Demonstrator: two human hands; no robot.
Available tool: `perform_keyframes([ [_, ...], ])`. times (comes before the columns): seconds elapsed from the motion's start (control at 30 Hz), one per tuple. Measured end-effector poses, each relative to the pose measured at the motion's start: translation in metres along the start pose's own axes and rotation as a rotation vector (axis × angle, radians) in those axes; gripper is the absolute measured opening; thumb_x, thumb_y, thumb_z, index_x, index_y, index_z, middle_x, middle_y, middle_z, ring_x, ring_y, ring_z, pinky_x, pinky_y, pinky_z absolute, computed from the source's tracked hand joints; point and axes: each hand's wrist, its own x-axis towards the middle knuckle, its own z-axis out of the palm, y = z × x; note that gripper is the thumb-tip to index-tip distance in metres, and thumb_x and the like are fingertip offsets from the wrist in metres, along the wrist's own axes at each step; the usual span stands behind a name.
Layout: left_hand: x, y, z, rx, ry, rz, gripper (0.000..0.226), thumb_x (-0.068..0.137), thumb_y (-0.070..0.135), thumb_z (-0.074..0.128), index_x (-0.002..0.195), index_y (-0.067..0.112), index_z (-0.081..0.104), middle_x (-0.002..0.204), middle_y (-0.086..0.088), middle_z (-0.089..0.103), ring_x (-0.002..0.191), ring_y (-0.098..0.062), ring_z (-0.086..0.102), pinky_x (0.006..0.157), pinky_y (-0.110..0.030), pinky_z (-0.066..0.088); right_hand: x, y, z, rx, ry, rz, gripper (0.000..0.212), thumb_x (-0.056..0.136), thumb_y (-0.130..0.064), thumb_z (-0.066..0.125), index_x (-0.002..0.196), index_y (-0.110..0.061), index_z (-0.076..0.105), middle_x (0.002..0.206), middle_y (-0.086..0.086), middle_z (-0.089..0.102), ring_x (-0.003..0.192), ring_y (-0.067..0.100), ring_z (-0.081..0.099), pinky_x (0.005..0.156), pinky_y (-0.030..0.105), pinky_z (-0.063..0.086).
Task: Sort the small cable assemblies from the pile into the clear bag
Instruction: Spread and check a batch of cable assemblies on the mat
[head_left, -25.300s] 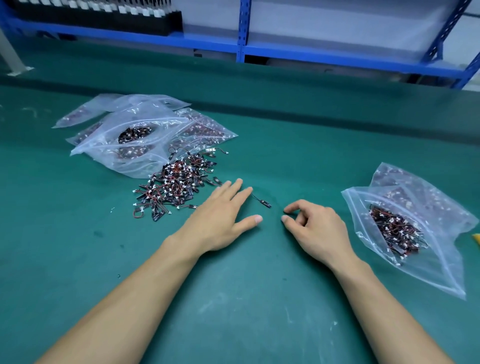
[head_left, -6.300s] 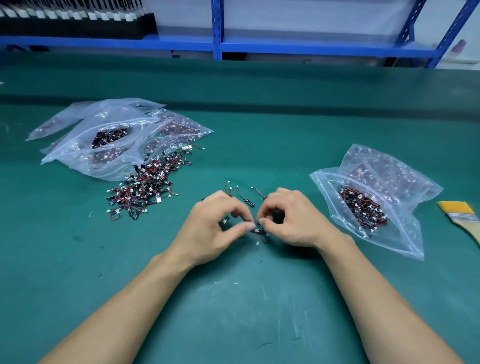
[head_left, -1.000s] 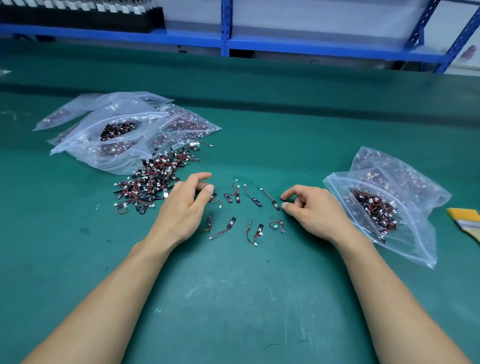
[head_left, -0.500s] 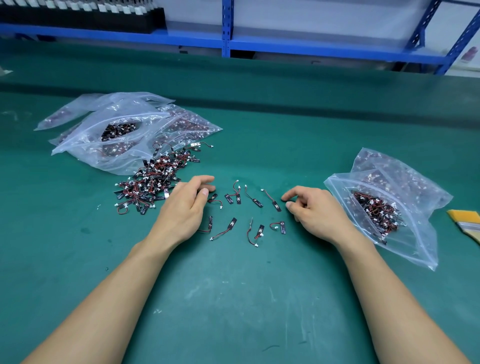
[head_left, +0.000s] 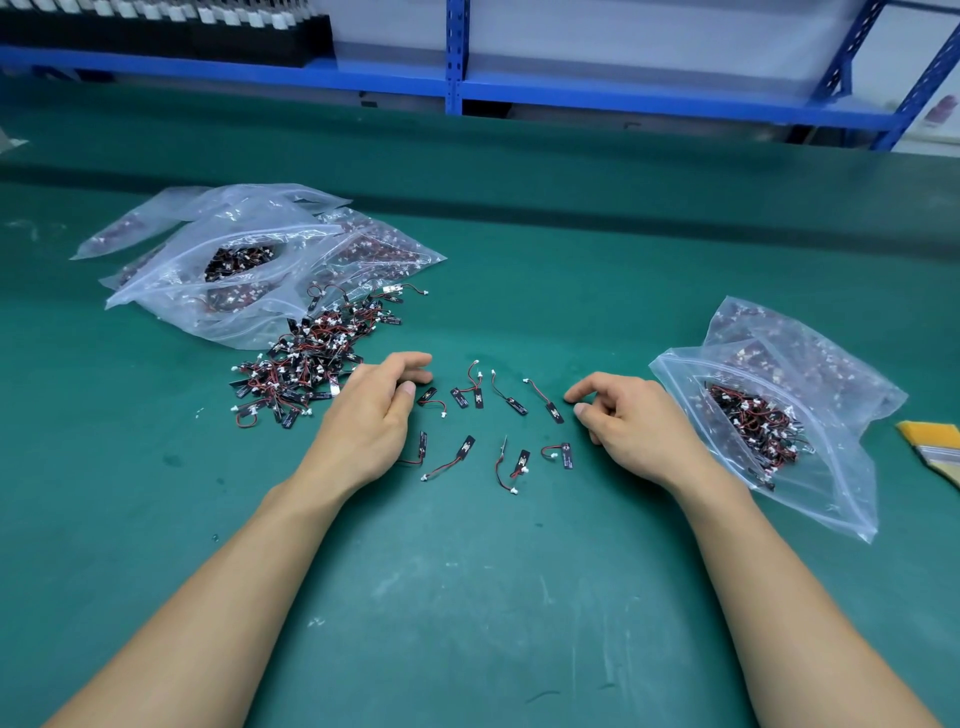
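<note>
Cable assemblies (head_left: 464, 450), each a black strip with a red-and-black lead and a white plug, lie in two loose rows on the counter (head_left: 467, 597) between your hands. The pile (head_left: 311, 364) sits at 10 o'clock from your left hand (head_left: 366, 421), the bag (head_left: 841, 493) at 3 o'clock from your right hand (head_left: 639, 431). Both hands rest apart, fingers loosely curled, empty. Six seconds ago they met, pinching one assembly.
</note>
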Motion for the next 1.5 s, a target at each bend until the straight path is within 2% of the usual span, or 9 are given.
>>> perform_keyframes([
  [0.17, 0.0, 0.001, 0.0, 0.002, -0.002, 0.019, 0.036, 0.104, 0.012, 0.04, 0.134, 0.027, 0.053, 0.116, 0.019, 0.065, 0.108, -0.002, 0.04, 0.087, -0.014, 0.028, 0.0, 0.0, 0.0, 0.004, -0.002, 0.0, 0.014, 0.095, -0.025, 0.057, 0.094, -0.037, 0.063, 0.063, -0.018, 0.065, 0.065, 0.001, 0.057, 0.069, 0.034, 0.052],
  [0.37, 0.0, 0.0, 0.0, 0.013, 0.002, 0.023, 0.036, 0.104, 0.013, 0.038, 0.133, 0.028, 0.054, 0.114, 0.021, 0.065, 0.107, -0.001, 0.04, 0.087, 0.0, 0.026, 0.0, 0.0, 0.0, 0.014, 0.007, 0.005, 0.01, 0.093, -0.026, 0.06, 0.094, -0.034, 0.066, 0.065, -0.009, 0.065, 0.067, 0.007, 0.059, 0.07, 0.037, 0.054],
  [0.73, -0.001, 0.001, 0.0, 0.016, 0.01, 0.032, 0.035, 0.105, 0.014, 0.038, 0.132, 0.027, 0.055, 0.114, 0.02, 0.065, 0.107, 0.0, 0.04, 0.088, 0.001, 0.025, 0.0, 0.001, 0.001, 0.036, 0.011, -0.002, 0.01, 0.092, -0.026, 0.062, 0.092, -0.035, 0.066, 0.064, -0.009, 0.066, 0.067, 0.008, 0.06, 0.071, 0.036, 0.053],
  [0.9, -0.001, 0.001, 0.0, 0.013, 0.012, 0.038, 0.035, 0.105, 0.013, 0.038, 0.133, 0.026, 0.055, 0.115, 0.017, 0.066, 0.105, -0.001, 0.041, 0.086, -0.008, 0.028, 0.0, -0.001, 0.0, 0.029, 0.001, 0.001, 0.011, 0.09, -0.025, 0.063, 0.095, -0.035, 0.065, 0.064, -0.013, 0.065, 0.067, 0.006, 0.059, 0.071, 0.035, 0.053],
  [0.97, -0.001, 0.001, -0.001, 0.015, 0.011, 0.04, 0.035, 0.105, 0.013, 0.038, 0.133, 0.025, 0.055, 0.115, 0.017, 0.066, 0.105, -0.001, 0.041, 0.086, -0.007, 0.028, -0.001, -0.001, -0.001, 0.032, -0.012, -0.012, 0.014, 0.088, -0.024, 0.066, 0.096, -0.035, 0.065, 0.063, -0.017, 0.064, 0.063, 0.003, 0.057, 0.068, 0.033, 0.05],
  [1.13, -0.001, 0.001, -0.001, 0.015, 0.013, 0.038, 0.034, 0.105, 0.013, 0.039, 0.133, 0.025, 0.055, 0.115, 0.017, 0.066, 0.105, -0.002, 0.041, 0.087, -0.002, 0.026, -0.007, 0.002, -0.012, 0.131, -0.126, -0.117, 0.031, 0.082, -0.016, 0.071, 0.109, -0.031, 0.067, 0.062, -0.014, 0.064, 0.051, 0.002, 0.051, 0.057, 0.012, 0.038],
  [1.23, -0.001, 0.002, -0.001, 0.009, 0.007, 0.036, 0.034, 0.105, 0.014, 0.038, 0.133, 0.026, 0.055, 0.115, 0.018, 0.065, 0.106, -0.002, 0.041, 0.086, -0.006, 0.028, -0.008, 0.003, -0.015, 0.136, -0.181, -0.145, 0.037, 0.081, -0.017, 0.074, 0.112, -0.035, 0.066, 0.062, -0.011, 0.063, 0.049, 0.004, 0.048, 0.057, 0.012, 0.038],
  [1.33, -0.002, 0.002, -0.001, 0.005, 0.002, 0.03, 0.034, 0.105, 0.014, 0.038, 0.133, 0.026, 0.054, 0.115, 0.018, 0.065, 0.107, -0.002, 0.041, 0.089, -0.017, 0.03, -0.008, 0.002, -0.014, 0.128, -0.19, -0.157, 0.037, 0.08, -0.02, 0.076, 0.112, -0.035, 0.066, 0.062, -0.009, 0.065, 0.047, 0.004, 0.048, 0.056, 0.012, 0.038],
  [1.5, -0.002, 0.003, -0.001, 0.003, 0.0, 0.024, 0.034, 0.105, 0.015, 0.038, 0.133, 0.026, 0.054, 0.115, 0.019, 0.065, 0.108, -0.001, 0.041, 0.089, -0.017, 0.029, -0.008, 0.002, -0.014, 0.099, -0.191, -0.167, 0.035, 0.08, -0.027, 0.077, 0.112, -0.035, 0.066, 0.062, -0.01, 0.065, 0.049, 0.004, 0.05, 0.057, 0.013, 0.039],
])
